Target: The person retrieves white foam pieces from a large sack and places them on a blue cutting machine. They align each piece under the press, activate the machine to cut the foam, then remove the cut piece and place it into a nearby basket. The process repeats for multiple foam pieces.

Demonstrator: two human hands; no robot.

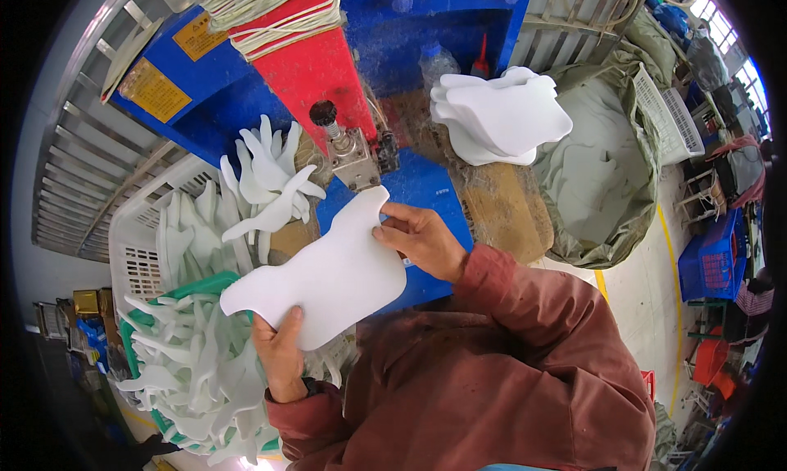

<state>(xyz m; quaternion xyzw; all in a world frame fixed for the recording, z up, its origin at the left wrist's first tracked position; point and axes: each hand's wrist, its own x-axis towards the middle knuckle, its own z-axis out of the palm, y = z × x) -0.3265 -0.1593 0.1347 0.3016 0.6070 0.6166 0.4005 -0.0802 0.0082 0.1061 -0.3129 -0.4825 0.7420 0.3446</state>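
Both my hands hold a white curved sheet piece [332, 270], perhaps foam, in front of the machine. My left hand [279, 354] grips its lower left edge, thumb on top. My right hand [422, 237] pinches the upper right edge between thumb and fingers. The far tip of the piece lies just below the metal head [354, 161] of the red machine arm [303, 73]; whether they touch I cannot tell. Under the piece is a blue work plate [430, 200]. Several narrow curved white strips [270, 172] are heaped left of the metal head.
A stack of similar white pieces [500, 110] sits right of the machine arm. Beyond it stands a green sack [643, 192] of white material. At left are a white basket [123, 225] and a green-rimmed basket [215, 284], both filled with white strips. A clear bottle [437, 65] stands behind.
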